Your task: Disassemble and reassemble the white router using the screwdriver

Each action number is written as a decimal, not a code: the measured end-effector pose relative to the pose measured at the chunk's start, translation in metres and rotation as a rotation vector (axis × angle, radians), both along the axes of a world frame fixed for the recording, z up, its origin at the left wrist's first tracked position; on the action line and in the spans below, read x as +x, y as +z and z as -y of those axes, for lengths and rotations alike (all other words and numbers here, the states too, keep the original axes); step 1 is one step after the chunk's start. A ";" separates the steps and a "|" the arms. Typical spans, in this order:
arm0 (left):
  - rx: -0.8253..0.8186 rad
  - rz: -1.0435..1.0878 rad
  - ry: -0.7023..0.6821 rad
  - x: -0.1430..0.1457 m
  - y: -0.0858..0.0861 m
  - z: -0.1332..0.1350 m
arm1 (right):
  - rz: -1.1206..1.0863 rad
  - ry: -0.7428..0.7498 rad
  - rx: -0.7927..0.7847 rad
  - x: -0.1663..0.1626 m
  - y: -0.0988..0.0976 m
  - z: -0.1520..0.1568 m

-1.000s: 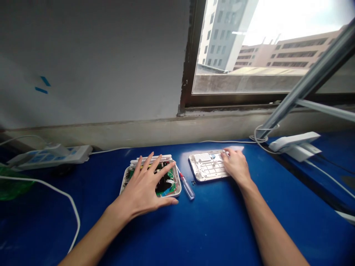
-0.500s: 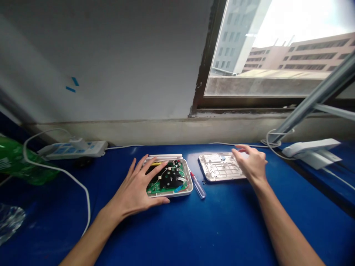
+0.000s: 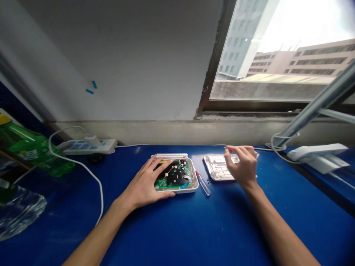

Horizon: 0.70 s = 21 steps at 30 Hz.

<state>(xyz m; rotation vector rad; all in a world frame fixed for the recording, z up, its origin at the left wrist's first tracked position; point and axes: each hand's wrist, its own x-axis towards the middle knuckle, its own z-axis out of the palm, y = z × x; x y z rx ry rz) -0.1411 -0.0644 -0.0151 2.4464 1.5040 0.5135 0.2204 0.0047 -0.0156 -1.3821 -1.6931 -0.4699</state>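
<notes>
My left hand (image 3: 148, 183), fingers spread, rests on an opened white router (image 3: 191, 190) at the middle of the table. Its thumb lies along the near edge. Inside the casing are a green circuit board (image 3: 161, 183), a black plate (image 3: 174, 177) and thin antenna wires. My right hand (image 3: 243, 165) is raised over the white plastic cover (image 3: 217, 170), thumb and fingertips brought together; whatever they pinch is too small to make out. Between casing and cover lies a screwdriver (image 3: 204, 186) with a clear handle, and small dark screws (image 3: 209, 181) sit beside the cover.
A power strip (image 3: 91, 146) with a white cable (image 3: 83, 166) stands at the back left, near a green bottle (image 3: 30, 147) and a clear plastic bottle (image 3: 22, 210). White devices (image 3: 318, 155) sit at right beside a slanted metal pole (image 3: 307, 111). Wall and window border the blue table (image 3: 177, 232).
My right hand has moved left over the cover, covering more of it. My left hand stays on the router. The whole view has shifted slightly, with things appearing farther right.
</notes>
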 end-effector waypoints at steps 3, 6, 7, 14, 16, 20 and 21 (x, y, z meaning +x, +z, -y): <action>-0.001 0.008 -0.013 -0.001 0.000 0.001 | 0.051 0.107 0.013 -0.013 0.003 0.005; 0.003 0.003 -0.018 -0.001 -0.001 0.001 | 0.101 0.227 0.013 -0.026 0.006 0.011; 0.003 0.002 -0.018 -0.001 -0.002 0.001 | 0.117 0.266 0.009 -0.031 0.008 0.013; 0.008 0.012 -0.028 -0.002 -0.004 -0.001 | 0.178 0.434 -0.039 -0.053 0.012 0.020; 0.011 0.020 -0.035 -0.003 -0.005 -0.002 | 0.186 0.456 -0.060 -0.055 0.012 0.021; 0.014 0.030 -0.044 -0.004 -0.005 -0.002 | 0.217 0.492 -0.119 -0.056 0.013 0.023; 0.011 0.030 -0.046 -0.004 -0.005 -0.002 | 0.228 0.497 -0.137 -0.057 0.013 0.023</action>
